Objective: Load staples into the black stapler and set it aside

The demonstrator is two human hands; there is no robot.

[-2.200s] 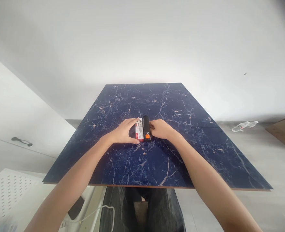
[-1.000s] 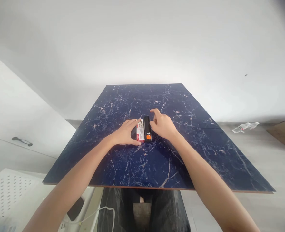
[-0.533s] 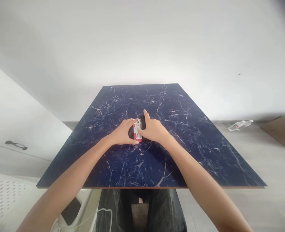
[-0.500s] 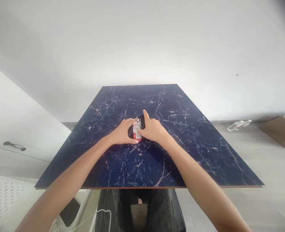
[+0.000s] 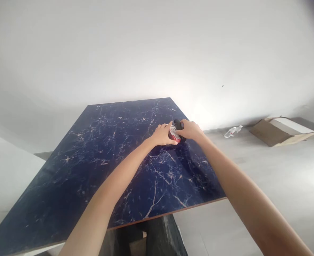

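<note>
Grasping red-and-white printed package [image 5: 173, 133] two-handed near right edge of blue marble-patterned tabletop [image 5: 114, 142]: wrapping left hand [image 5: 162, 136] around side facing tabletop's middle, clamping right hand [image 5: 190, 130] on black part [image 5: 177, 124] along side facing tabletop's right edge. Can't tell whether resting on or lifted clear of tabletop. Also see clear plastic bottle [image 5: 229, 133] lying on floor [image 5: 287, 170] right of tabletop, plus cardboard box [image 5: 269, 132] farther out on same side.

Blue marbled table [image 5: 93, 160] with white veins; near its right edge, a red, white and black box [image 5: 173, 136], resting or raised, unclear which.
</note>
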